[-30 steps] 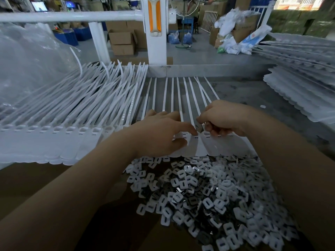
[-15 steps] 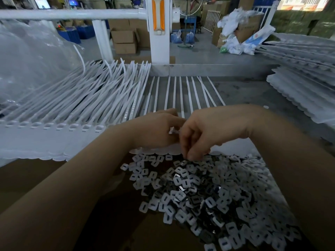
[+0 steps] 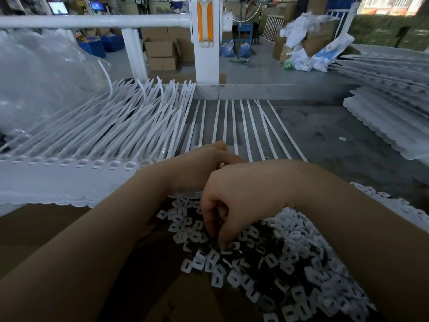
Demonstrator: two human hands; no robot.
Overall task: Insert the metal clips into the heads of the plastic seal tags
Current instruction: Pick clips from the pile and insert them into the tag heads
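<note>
Grey worktop [image 3: 325, 135] is carrying rows of white seal tags [image 3: 111, 135], their heads lining its near edge. Right hand [image 3: 234, 205] is reaching down, fingers curled and pinching at the clips [image 3: 290, 263] heaped below. Left hand [image 3: 199, 168] is resting behind on the tag heads; its grip is hidden.
</note>
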